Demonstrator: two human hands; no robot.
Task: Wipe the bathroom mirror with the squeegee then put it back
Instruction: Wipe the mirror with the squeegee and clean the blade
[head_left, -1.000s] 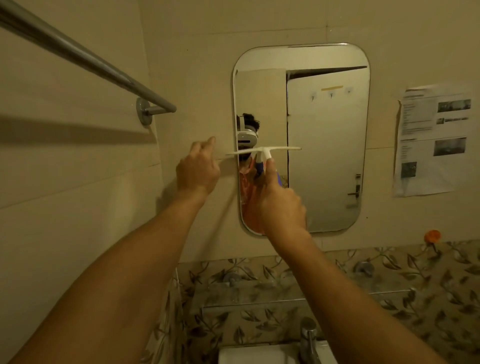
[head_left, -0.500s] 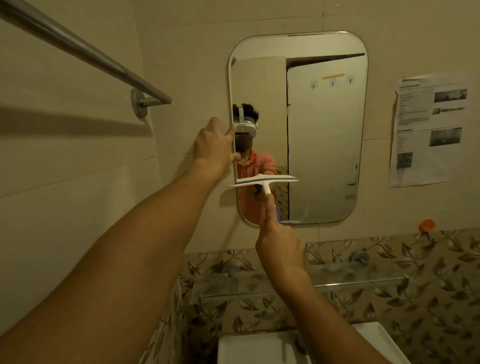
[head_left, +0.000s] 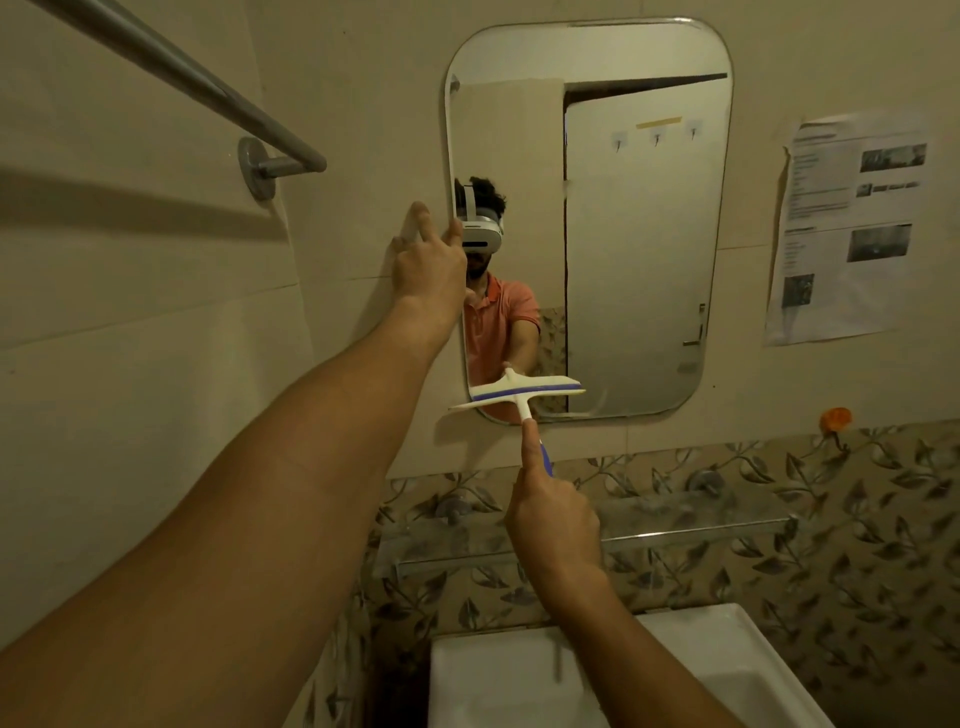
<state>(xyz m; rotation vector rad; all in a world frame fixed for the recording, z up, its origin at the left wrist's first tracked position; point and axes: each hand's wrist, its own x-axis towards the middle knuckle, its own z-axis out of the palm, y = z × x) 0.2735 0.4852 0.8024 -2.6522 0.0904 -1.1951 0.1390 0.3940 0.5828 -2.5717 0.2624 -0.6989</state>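
A rounded rectangular mirror (head_left: 644, 218) hangs on the beige tiled wall. My right hand (head_left: 553, 514) grips the blue handle of a white squeegee (head_left: 517, 395), with my index finger stretched along its neck. The blade lies against the mirror's lower left corner, tilted slightly up to the right. My left hand (head_left: 428, 260) rests with straight fingers on the wall and the mirror's left edge, about halfway up. The mirror reflects a person in an orange shirt with a headset.
A steel towel rail (head_left: 197, 88) runs along the left wall. Below the mirror sits a glass shelf (head_left: 675, 519) on leaf-patterned tiles, then a white washbasin (head_left: 701, 670). A printed paper (head_left: 847, 228) is stuck to the wall at the right, with an orange hook (head_left: 835, 418) beneath it.
The squeegee has travelled down the left side of the mirror from mid-height to the bottom corner. My left hand shifted right onto the mirror's edge.
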